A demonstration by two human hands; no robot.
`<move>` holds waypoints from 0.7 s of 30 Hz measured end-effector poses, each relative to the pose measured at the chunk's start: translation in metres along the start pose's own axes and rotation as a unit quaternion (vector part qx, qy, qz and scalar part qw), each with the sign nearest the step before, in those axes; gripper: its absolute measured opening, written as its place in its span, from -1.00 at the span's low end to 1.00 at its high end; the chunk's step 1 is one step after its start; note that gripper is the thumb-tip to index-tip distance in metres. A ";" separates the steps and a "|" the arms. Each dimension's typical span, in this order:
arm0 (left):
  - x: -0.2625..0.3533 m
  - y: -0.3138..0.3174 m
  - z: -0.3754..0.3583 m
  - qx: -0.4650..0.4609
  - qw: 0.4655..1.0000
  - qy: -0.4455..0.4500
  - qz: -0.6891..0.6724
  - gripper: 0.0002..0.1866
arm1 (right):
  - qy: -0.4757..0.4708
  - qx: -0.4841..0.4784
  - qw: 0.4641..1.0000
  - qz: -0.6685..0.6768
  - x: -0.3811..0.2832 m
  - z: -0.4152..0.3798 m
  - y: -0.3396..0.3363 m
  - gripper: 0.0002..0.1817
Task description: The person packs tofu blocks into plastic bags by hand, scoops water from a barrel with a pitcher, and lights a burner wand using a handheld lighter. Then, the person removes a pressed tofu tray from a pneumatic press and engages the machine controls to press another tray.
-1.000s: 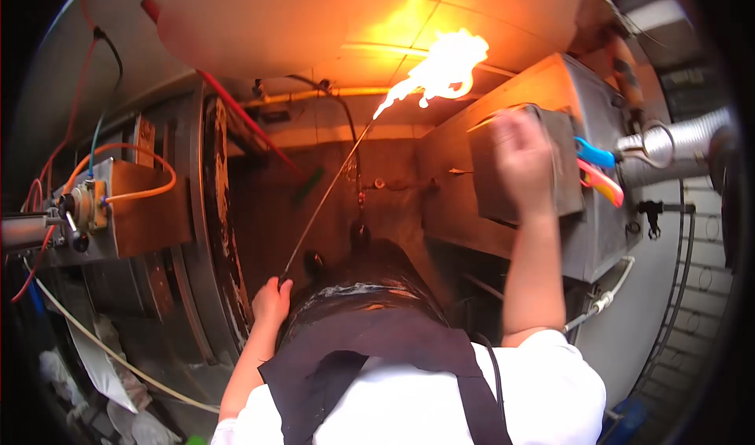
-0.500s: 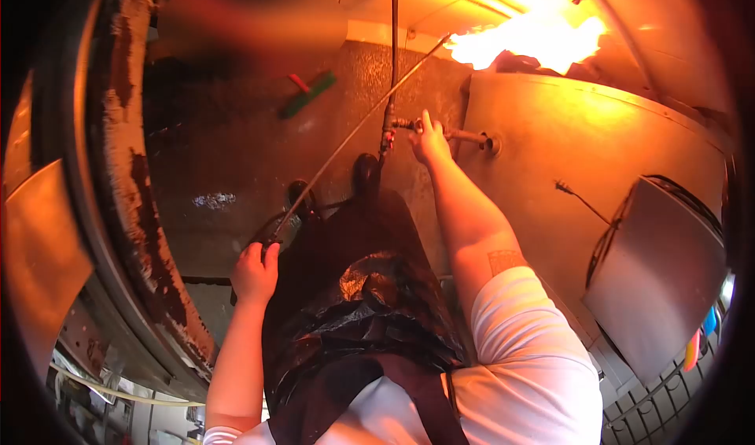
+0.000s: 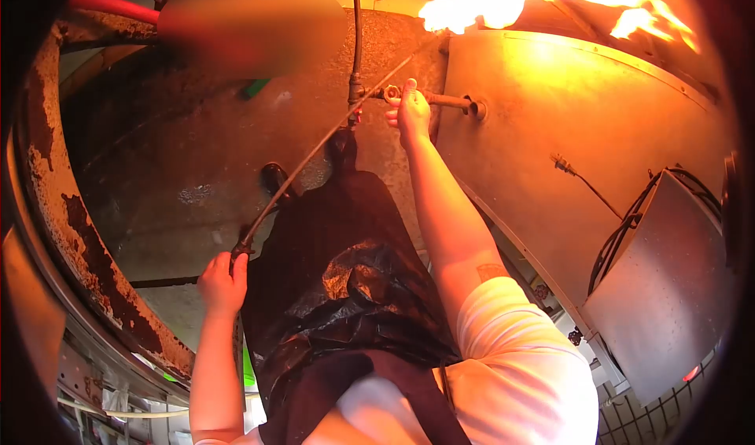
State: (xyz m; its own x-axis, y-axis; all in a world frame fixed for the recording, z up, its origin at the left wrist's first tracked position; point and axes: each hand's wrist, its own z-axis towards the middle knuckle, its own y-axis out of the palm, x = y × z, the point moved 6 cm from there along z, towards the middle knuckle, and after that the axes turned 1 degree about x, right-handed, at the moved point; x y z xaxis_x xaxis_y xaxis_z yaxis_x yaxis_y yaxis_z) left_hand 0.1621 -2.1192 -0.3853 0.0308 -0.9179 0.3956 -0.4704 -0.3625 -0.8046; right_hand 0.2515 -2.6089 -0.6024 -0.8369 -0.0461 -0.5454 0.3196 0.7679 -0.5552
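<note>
My left hand [image 3: 222, 284] is closed around the dark handle of a long, thin torch wand [image 3: 311, 155]. The wand slants up to the right, with a bright flame [image 3: 480, 4] at its far tip spreading over the top of a metal cylinder. Ahead of me my right hand [image 3: 413, 114] is at a horizontal gas pipe, thumb up and fingers curled beside a small round valve [image 3: 392, 93]. Exactly where the fingers touch the valve is partly hidden by the hand. The pipe [image 3: 450, 100] runs right into an opening in the cylinder's side.
The large metal cylinder [image 3: 519, 114] fills the right side. A metal box [image 3: 657, 288] with a coiled black cable and a loose plug [image 3: 562, 164] is fixed near it. A vertical pipe [image 3: 356, 28] stands ahead. A rusty curved rim [image 3: 79, 240] borders the left. The floor [image 3: 181, 154] looks wet.
The view has shifted, and the flame now stretches farther right along the cylinder's top. The wand stays in my left hand. My right hand remains at the valve with its fingers placed differently.
</note>
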 end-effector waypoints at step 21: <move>0.197 0.165 0.215 -0.331 0.925 0.181 0.049 -0.71 | -0.089 -0.029 0.943 -0.319 -0.009 0.055 0.030 -0.39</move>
State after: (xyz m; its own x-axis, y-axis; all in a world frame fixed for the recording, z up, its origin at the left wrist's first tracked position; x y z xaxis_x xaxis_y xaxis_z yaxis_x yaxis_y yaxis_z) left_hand 0.2796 -2.3948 -0.5352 -0.2823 -0.7832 0.5540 -0.8960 0.0089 -0.4440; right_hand 0.2928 -2.6209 -0.6488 -0.7615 -0.6126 -0.2117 -0.2530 0.5816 -0.7732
